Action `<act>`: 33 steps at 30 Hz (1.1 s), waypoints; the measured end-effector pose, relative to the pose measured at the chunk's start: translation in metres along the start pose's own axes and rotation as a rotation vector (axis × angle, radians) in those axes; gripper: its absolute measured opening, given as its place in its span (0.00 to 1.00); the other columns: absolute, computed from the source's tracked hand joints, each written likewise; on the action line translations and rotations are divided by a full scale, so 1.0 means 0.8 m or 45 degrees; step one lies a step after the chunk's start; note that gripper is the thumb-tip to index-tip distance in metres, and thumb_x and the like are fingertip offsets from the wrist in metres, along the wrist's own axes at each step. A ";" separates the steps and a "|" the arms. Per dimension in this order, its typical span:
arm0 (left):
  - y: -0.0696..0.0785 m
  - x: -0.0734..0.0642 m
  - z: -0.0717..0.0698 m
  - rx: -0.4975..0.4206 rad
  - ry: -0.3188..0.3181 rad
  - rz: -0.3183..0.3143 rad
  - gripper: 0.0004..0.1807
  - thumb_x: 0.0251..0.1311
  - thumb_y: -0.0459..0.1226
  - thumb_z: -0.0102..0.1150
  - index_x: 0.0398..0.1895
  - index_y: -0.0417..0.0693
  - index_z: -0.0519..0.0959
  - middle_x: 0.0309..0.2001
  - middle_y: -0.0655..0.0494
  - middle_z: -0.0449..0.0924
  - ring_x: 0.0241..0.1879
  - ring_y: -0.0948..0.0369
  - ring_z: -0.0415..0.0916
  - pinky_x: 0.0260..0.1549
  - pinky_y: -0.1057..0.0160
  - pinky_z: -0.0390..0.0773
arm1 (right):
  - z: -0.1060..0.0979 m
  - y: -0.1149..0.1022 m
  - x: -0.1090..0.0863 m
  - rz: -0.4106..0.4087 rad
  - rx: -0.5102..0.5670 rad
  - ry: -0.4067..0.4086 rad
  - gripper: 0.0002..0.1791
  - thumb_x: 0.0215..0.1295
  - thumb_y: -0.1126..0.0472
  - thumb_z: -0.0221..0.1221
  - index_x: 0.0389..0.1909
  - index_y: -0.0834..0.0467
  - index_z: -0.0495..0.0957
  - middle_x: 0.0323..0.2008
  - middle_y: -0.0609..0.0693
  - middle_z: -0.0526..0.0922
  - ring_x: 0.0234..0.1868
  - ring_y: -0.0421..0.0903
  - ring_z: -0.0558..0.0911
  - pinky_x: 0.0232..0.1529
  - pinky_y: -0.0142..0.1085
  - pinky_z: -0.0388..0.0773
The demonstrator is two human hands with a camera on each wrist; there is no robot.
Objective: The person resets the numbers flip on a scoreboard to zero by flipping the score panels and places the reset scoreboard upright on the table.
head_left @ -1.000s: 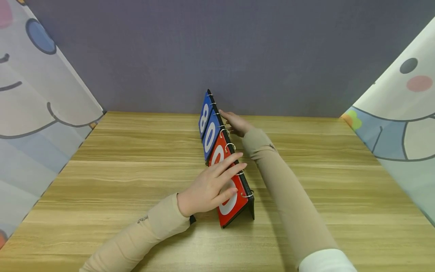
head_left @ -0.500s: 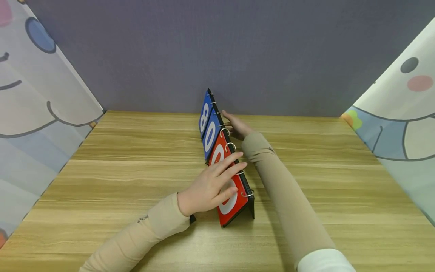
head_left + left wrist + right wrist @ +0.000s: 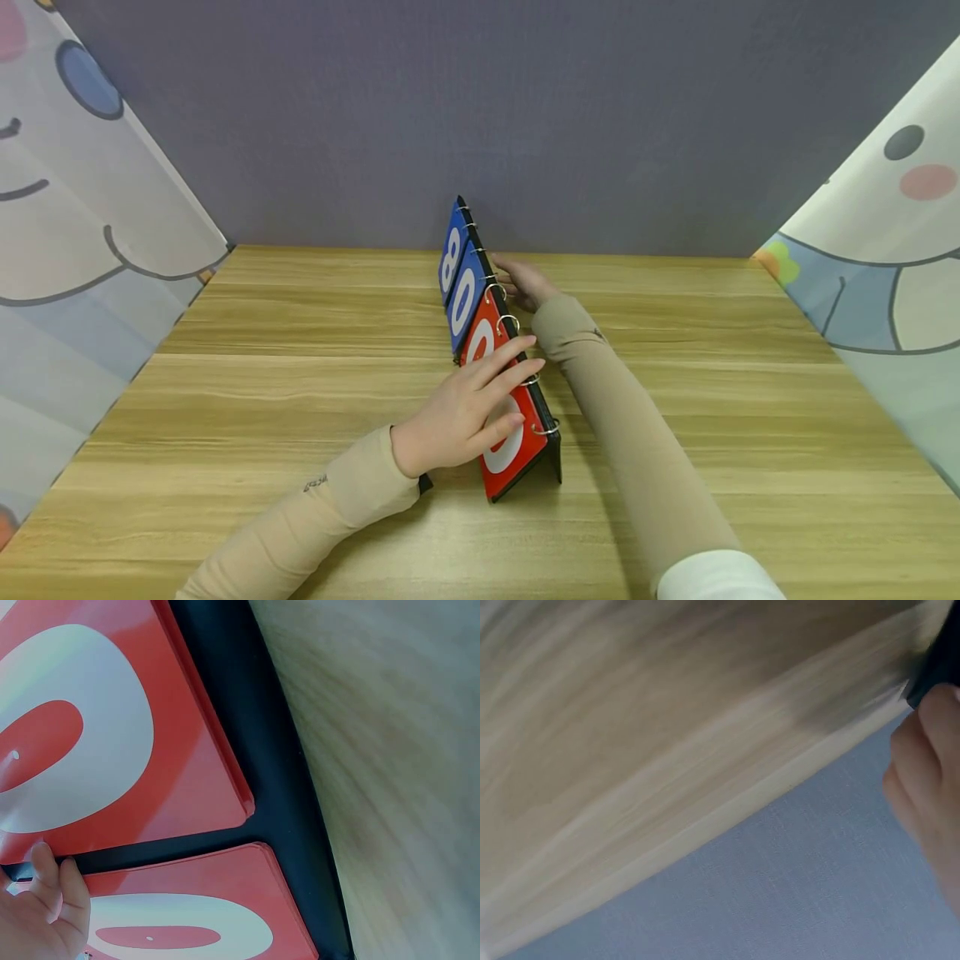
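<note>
A flip scoreboard [image 3: 517, 421] stands slanted like a tent on the table, its cards hung on metal rings along the top edge. The near half has red cards with 0s; on the far half the blue cards [image 3: 463, 302] read 8 and 0. My left hand [image 3: 461, 417] lies across the red cards, its spread fingers reaching over the top edge. Behind the board, my right hand [image 3: 528, 283] has bent fingers right at the black back panel. In the right wrist view, the right hand [image 3: 930, 761] meets a black corner [image 3: 941, 664]; its fingertips are partly hidden.
The wooden table [image 3: 262, 350] runs back to a grey partition [image 3: 480, 108]. Cartoon-printed panels [image 3: 892, 217] stand at both sides. A small black piece [image 3: 425, 483] shows beneath the left sleeve.
My right hand has slid slightly toward me along the back of the scoreboard. The left hand and the scoreboard look the same.
</note>
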State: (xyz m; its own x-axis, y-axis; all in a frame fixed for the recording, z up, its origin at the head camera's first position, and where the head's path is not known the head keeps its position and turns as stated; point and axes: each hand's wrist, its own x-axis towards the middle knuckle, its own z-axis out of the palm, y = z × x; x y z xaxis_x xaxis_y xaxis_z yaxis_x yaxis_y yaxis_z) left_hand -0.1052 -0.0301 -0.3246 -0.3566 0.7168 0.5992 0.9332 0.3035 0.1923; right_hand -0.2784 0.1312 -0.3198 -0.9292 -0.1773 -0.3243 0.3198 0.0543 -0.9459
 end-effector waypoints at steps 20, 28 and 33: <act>-0.002 -0.001 0.001 -0.025 -0.023 -0.013 0.32 0.73 0.54 0.25 0.67 0.43 0.62 0.71 0.44 0.55 0.66 0.54 0.63 0.58 0.54 0.70 | -0.022 0.009 0.000 -0.144 0.015 0.584 0.26 0.58 0.63 0.65 0.58 0.64 0.72 0.37 0.51 0.74 0.30 0.40 0.71 0.36 0.30 0.71; -0.002 -0.001 0.002 -0.019 -0.011 -0.004 0.31 0.73 0.54 0.25 0.67 0.43 0.63 0.69 0.42 0.57 0.64 0.55 0.65 0.57 0.55 0.71 | -0.029 0.010 0.002 -0.134 0.128 0.557 0.25 0.59 0.65 0.63 0.58 0.65 0.72 0.35 0.49 0.74 0.29 0.36 0.74 0.39 0.29 0.73; -0.001 0.000 0.002 -0.023 -0.016 -0.010 0.32 0.73 0.54 0.25 0.67 0.43 0.63 0.70 0.43 0.56 0.64 0.55 0.65 0.57 0.55 0.71 | -0.032 0.008 0.004 -0.107 0.199 0.551 0.24 0.61 0.66 0.61 0.59 0.65 0.72 0.32 0.46 0.73 0.25 0.34 0.73 0.29 0.23 0.72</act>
State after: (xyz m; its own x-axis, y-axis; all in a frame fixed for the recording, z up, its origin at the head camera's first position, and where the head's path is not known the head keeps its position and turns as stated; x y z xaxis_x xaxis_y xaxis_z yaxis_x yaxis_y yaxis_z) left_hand -0.1061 -0.0296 -0.3264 -0.3642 0.7221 0.5881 0.9310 0.2980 0.2107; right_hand -0.2840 0.1561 -0.3272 -0.9343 0.2530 -0.2511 0.2336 -0.0973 -0.9674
